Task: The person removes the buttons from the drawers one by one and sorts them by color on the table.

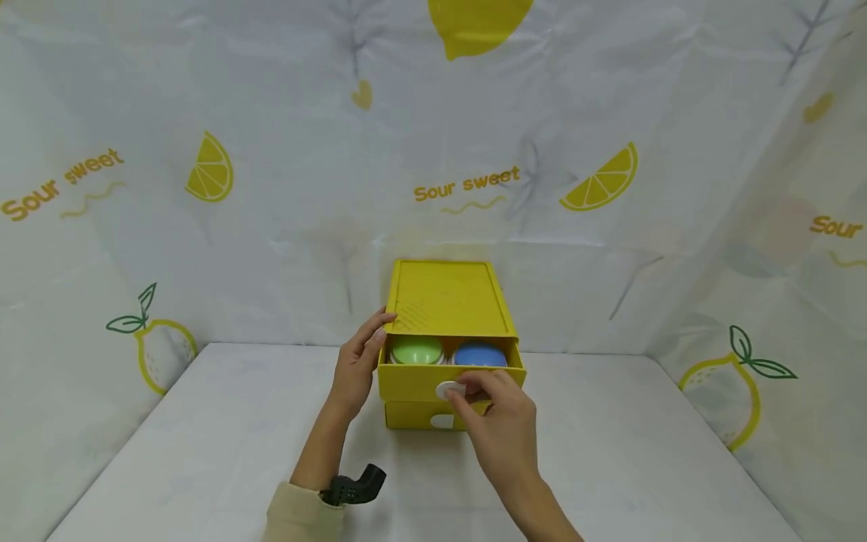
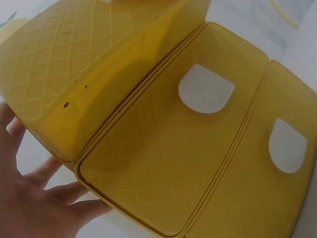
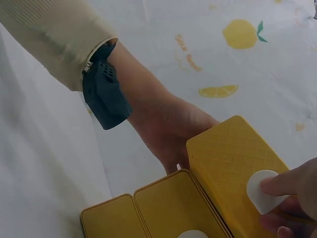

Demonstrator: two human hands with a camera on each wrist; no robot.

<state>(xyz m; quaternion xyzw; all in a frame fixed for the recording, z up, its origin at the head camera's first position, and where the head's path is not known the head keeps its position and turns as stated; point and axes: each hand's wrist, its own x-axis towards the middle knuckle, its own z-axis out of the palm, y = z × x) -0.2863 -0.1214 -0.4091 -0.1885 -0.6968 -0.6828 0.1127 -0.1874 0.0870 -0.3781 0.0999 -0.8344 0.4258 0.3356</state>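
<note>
A yellow drawer cabinet (image 1: 450, 297) stands on the table with its top drawer (image 1: 409, 384) pulled partway out. Two round things show inside that drawer, one with a green top (image 1: 416, 349) and one with a blue top (image 1: 479, 354). My right hand (image 1: 506, 421) pinches the drawer's white handle (image 3: 262, 191) between thumb and fingers. Against the cabinet's left side rests my left hand (image 1: 355, 369), its extended fingers reaching the top edge. In the left wrist view, its spread fingers (image 2: 49, 173) lie along the side.
Below the open drawer, the middle drawer (image 2: 148, 148) and bottom drawer (image 2: 247, 198) are closed, each with a white handle. The white tabletop (image 1: 203, 452) meets a lemon-printed sheet (image 1: 305, 188) behind and at both sides. A dark wrist device (image 1: 355, 485) sits at the left sleeve.
</note>
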